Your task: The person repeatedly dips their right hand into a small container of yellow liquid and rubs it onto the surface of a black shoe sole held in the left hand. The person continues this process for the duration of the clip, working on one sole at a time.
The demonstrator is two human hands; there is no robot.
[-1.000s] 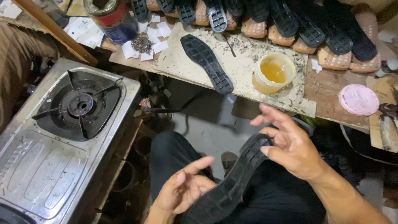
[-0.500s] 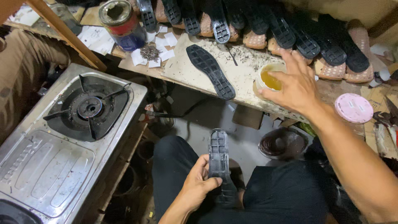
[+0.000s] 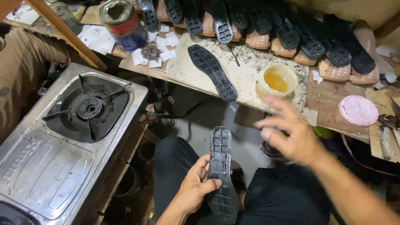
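My left hand [image 3: 196, 187] grips a black rubber shoe sole [image 3: 221, 166] over my lap, tread side up, heel end pointing away from me. My right hand [image 3: 289, 133] hovers open above my right knee, fingers spread and blurred, holding nothing. It is a little below a small yellow cup of amber glue [image 3: 278, 81] on the low workboard [image 3: 246, 77]. A second black sole [image 3: 212, 71] lies flat on that board, to the left of the cup.
A steel gas stove [image 3: 71, 141] stands at my left. A row of black and tan soles [image 3: 291, 33] lines the back. A blue and red tin [image 3: 123, 25], a pile of small nails [image 3: 151, 52] and paper scraps sit at the back left. A pink round lid [image 3: 358, 110] lies at the right.
My right hand reached out to the glue cup and has now drawn back toward me. My left hand turned the sole upright and keeps hold of it.
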